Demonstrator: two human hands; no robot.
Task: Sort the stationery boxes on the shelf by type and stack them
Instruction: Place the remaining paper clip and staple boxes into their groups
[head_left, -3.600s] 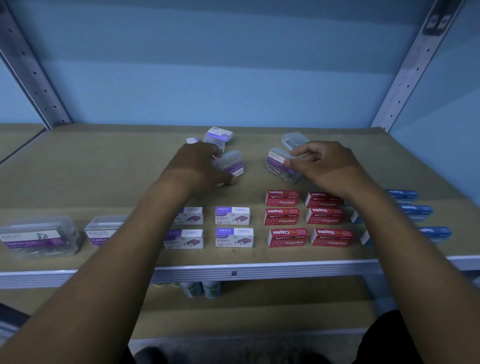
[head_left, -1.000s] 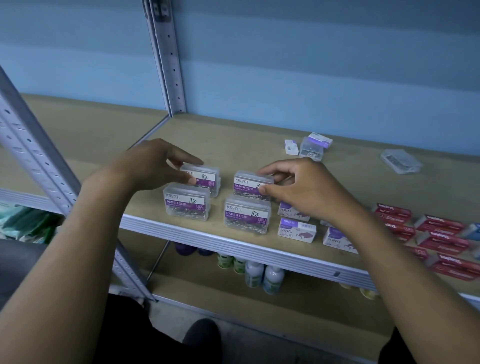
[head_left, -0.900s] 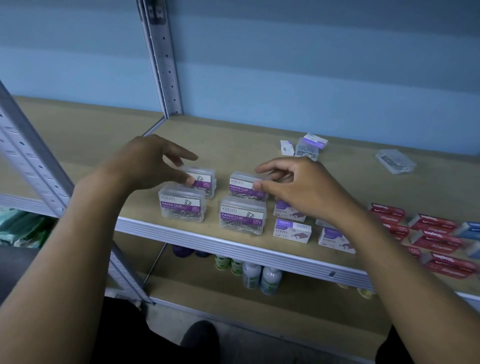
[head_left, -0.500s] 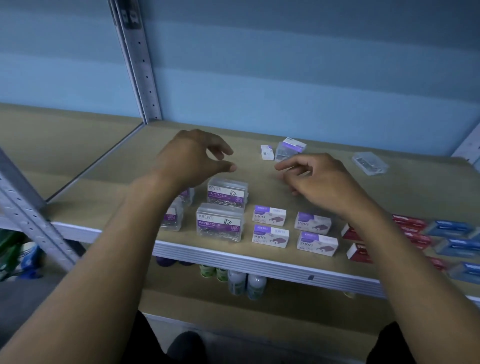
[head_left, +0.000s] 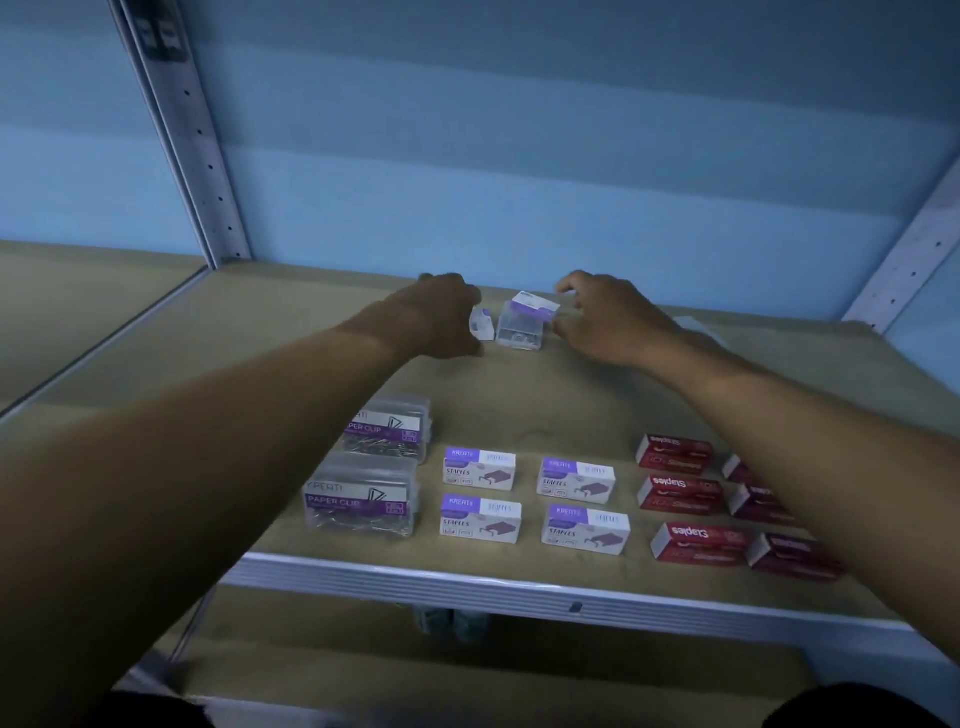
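Observation:
At the back of the shelf stands a clear clip box (head_left: 522, 325) with a purple label. My right hand (head_left: 608, 317) has its thumb and fingers on that box's right side. A small white and purple box (head_left: 482, 325) sits just left of it, between the thumb and fingers of my left hand (head_left: 447, 317). Near the front, two clear paper clip boxes (head_left: 361, 496) lie at the left. Several purple-white staples boxes (head_left: 479, 469) form a block in the middle, and several red staples boxes (head_left: 680, 493) lie at the right, partly under my right arm.
The shelf board ends at a metal front edge (head_left: 519, 587). Perforated uprights rise at the back left (head_left: 192, 145) and back right (head_left: 914, 249), before a blue wall. Bottles (head_left: 452, 621) show on the lower shelf. Bare board lies between the front rows and the back boxes.
Both hands have left the paper clip boxes at the front left and reached to the back of the shelf. They now touch the small box and the clear clip box. The view has swung right.

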